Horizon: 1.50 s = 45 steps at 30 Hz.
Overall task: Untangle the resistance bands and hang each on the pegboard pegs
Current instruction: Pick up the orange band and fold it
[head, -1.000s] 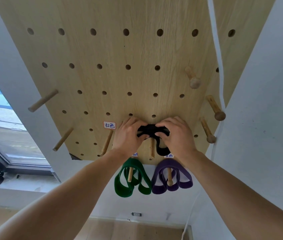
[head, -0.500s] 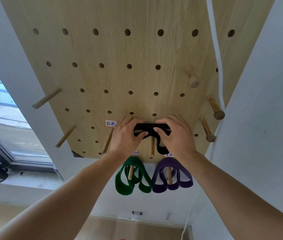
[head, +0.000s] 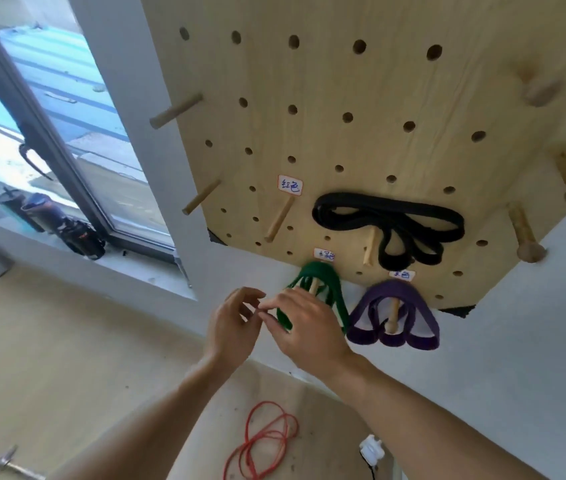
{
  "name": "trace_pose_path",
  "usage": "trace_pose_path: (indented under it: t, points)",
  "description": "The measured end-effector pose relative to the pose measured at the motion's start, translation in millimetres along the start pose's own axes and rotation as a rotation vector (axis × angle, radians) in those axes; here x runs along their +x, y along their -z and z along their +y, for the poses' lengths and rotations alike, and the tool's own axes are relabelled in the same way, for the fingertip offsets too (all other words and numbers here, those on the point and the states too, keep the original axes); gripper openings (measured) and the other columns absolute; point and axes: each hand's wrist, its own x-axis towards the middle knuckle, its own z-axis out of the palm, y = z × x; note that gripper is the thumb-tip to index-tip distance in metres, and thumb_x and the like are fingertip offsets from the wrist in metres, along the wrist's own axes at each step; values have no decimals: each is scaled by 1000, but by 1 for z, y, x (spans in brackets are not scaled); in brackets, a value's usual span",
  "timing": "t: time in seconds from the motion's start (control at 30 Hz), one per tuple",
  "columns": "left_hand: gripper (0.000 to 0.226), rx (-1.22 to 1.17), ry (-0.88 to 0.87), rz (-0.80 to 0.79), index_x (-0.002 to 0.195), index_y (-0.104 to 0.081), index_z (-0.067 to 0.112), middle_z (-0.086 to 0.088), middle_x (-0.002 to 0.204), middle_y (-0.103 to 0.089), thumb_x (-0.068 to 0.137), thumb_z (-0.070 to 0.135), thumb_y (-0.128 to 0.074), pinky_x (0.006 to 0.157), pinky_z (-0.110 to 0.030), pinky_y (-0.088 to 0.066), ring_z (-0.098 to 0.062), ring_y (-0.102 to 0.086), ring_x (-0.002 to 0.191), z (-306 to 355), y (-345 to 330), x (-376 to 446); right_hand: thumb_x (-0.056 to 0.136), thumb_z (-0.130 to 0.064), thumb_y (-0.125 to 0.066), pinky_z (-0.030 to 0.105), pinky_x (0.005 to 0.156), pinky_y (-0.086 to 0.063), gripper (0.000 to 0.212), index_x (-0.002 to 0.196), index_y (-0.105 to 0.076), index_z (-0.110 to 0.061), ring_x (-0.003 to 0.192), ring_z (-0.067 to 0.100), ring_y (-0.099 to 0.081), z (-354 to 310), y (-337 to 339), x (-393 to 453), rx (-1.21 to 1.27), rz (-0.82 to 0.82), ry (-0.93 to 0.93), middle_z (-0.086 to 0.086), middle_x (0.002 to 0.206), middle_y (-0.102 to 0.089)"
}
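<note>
A black band (head: 389, 220) hangs in loops over a wooden peg (head: 370, 247) on the light wooden pegboard (head: 361, 98). Below it a green band (head: 323, 275) and a purple band (head: 392, 292) each hang on their own peg. A red band (head: 261, 445) lies coiled on the floor. My left hand (head: 231, 323) and my right hand (head: 306, 327) are held close together in front of the green band, fingers loosely bent, holding nothing.
An unused peg (head: 280, 220) sits under a white label (head: 290, 184), left of the black band. More unused pegs stick out at the board's left and right. A window (head: 32, 116) is at left, with dark gear (head: 63, 226) on its sill. A white plug (head: 371, 452) lies on the floor.
Both hands let go of the black band, which now hangs on its peg, and dropped down below the board. The view swung down and left, showing the red band on the floor.
</note>
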Motion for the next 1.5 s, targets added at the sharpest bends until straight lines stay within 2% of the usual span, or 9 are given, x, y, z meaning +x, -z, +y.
trace_pose_path:
  t: [0.13, 0.27, 0.47, 0.67, 0.77, 1.03, 1.2, 1.3, 1.5]
  points:
    - [11, 8, 227, -168, 89, -68, 38, 13, 82, -71, 92, 28, -71, 65, -30, -55, -7, -68, 72, -48, 24, -33, 101, -35, -61, 22, 83, -49, 17, 113, -68, -25, 99, 4, -57, -10, -34, -13, 46, -215, -188, -13, 104, -66]
    - [9, -58, 364, -215, 93, -70, 35, 9, 84, -71, 89, 28, -74, 65, -40, -61, -12, -70, 73, -103, 48, -69, 100, -35, -61, 21, 83, -47, 20, 119, -66, -30, 98, 2, -56, -26, -80, -36, 47, -389, -352, -14, 109, -65]
    - [20, -18, 556, -418, 109, -66, 25, 2, 93, -72, 90, 24, -73, 69, -43, -62, -22, -71, 82, -197, 79, -143, 93, -31, -68, 34, 97, -52, 28, 121, -66, -31, 112, 12, -64, -68, -175, -101, 28, -695, -575, -11, 119, -67]
    - [27, 57, 614, -549, 117, -61, 26, 8, 98, -71, 92, 31, -71, 78, -38, -59, -16, -70, 88, -261, 90, -200, 90, -20, -71, 34, 96, -51, 26, 116, -72, -15, 106, 24, -67, -92, -236, -176, 109, -730, -827, 7, 112, -74]
    - [29, 55, 638, -592, 120, -59, 26, 8, 100, -70, 93, 33, -70, 84, -40, -58, -16, -70, 90, -277, 82, -216, 88, -23, -73, 34, 95, -53, 30, 118, -71, -22, 110, 25, -68, -86, -253, -210, 104, -780, -921, 3, 114, -74]
    - [30, 56, 763, -561, 120, -62, 19, 1, 99, -70, 93, 27, -72, 58, -15, -45, -14, -67, 80, -364, -5, -260, 91, -29, -62, 31, 88, -53, 28, 118, -65, -31, 106, 21, -66, -18, -347, -286, 116, -960, -1012, -10, 114, -69]
    - [30, 61, 822, -621, 120, -61, 19, 2, 98, -69, 92, 25, -71, 62, -19, -46, -12, -63, 73, -453, -87, -289, 90, -23, -64, 32, 95, -51, 32, 121, -66, -29, 113, 22, -65, 53, -451, -330, 122, -975, -1022, -6, 118, -69]
    - [28, 88, 789, -633, 119, -60, 20, 4, 98, -69, 93, 24, -69, 56, -10, -42, -10, -62, 72, -514, -134, -301, 87, -19, -63, 31, 95, -51, 35, 120, -66, -29, 114, 22, -65, 93, -523, -361, 137, -963, -1014, -5, 118, -69]
    - [34, 307, 648, -802, 127, -58, 25, 9, 114, -70, 95, 33, -67, 89, -31, -49, -18, -65, 106, -645, -210, -320, 86, -11, -58, 33, 104, -50, 47, 129, -63, -30, 127, 22, -60, 173, -653, -445, 37, -1036, -873, -2, 135, -63]
